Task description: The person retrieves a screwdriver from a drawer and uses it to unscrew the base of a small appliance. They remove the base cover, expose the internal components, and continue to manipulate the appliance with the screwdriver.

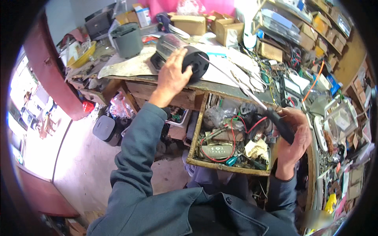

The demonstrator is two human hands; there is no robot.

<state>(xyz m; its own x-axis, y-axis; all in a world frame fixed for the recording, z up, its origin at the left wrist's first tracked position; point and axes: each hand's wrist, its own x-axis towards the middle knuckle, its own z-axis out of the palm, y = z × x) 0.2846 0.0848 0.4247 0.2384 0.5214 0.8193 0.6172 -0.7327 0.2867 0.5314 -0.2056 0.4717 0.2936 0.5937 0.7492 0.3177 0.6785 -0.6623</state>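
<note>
"Where's the black appliance [199,65]?"
"On its side near the bench [226,88]'s front edge, its round base facing right."
"And the left hand [173,76]?"
"Clamped on that base, fingers over the top, thumb at the flat end."
"The right hand [297,129]?"
"Closed around a long screwdriver [281,126]'s black handle, above the open drawer [212,165]. The tip reaches the base's rim; I can't tell whether they touch."

The long-sleeved jacket [157,210] is dark blue-grey with a round button [228,200]
</note>
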